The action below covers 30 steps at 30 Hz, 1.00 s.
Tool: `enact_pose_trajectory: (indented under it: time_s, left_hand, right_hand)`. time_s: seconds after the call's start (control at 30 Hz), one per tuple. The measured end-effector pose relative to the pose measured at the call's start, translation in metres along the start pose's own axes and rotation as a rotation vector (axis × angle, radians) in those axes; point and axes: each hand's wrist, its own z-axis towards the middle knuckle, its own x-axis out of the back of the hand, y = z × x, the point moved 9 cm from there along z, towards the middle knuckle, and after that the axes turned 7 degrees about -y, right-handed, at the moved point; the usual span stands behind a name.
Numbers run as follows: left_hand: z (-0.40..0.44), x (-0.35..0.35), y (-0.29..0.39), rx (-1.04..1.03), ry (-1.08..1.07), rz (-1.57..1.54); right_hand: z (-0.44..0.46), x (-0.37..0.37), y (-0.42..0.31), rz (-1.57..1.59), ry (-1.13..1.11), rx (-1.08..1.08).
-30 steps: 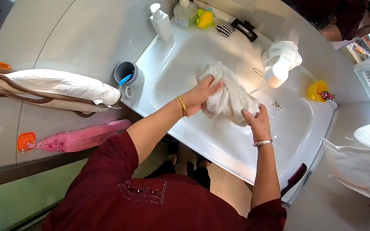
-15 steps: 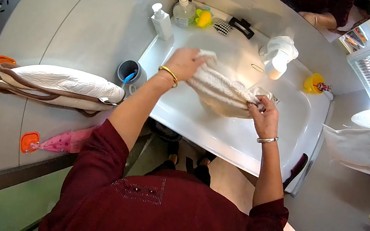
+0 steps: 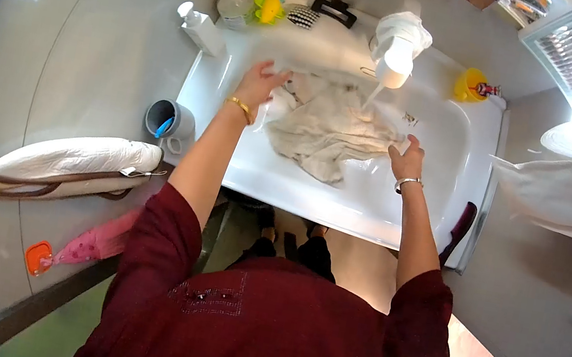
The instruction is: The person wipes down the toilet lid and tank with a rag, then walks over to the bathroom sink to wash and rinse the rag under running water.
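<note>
A wet, off-white cloth (image 3: 337, 128) lies spread and wrinkled in the white sink (image 3: 423, 203). Water runs onto it from the faucet (image 3: 396, 62), whose top has a white cover. My left hand (image 3: 259, 86), with a gold bangle at the wrist, is over the cloth's upper left side, fingers apart and holding nothing. At the cloth's right edge is my right hand (image 3: 406, 159), wearing a silver bracelet, its fingers also spread.
Two pump bottles (image 3: 203, 31), a yellow toy (image 3: 270, 9) and a black hair clip (image 3: 334, 10) line the sink's back left. A grey cup (image 3: 170, 122) stands left, a yellow cup (image 3: 471, 86) right. A dark comb (image 3: 459, 228) rests on the right rim.
The cloth was bunched, then stretched between both hands; now it lies spread in the sink. Both hands have let go of it. The view has shifted.
</note>
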Motion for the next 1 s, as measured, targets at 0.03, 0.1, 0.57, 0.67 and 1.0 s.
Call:
enact_pose_trajectory:
  time_s: [0.03,0.1,0.57,0.67,1.0]
  left_hand:
    - [0.002,-0.001,-0.032,0.108,-0.048,-0.061]
    - [-0.007,-0.002,-0.076,0.276,-0.008,0.034]
    - [-0.047,-0.05,-0.141,0.515,0.085,-0.373]
    - [-0.049,-0.069,-0.128,0.586,0.132,-0.565]
    - [0.033,-0.101,-0.123,0.243,-0.167,-0.644]
  right_hand:
    - [-0.001,-0.004,0.01,-0.135,-0.007,-0.031]
    - [0.012,-0.02,0.023,-0.117,-0.094,-0.02]
    - [0.082,-0.113,-0.007,-0.114,-0.245,0.047]
    - [0.042,-0.114,-0.076,0.23,-0.271,0.298]
    - [-0.033,-0.087,-0.16,-0.001,0.091,0.62]
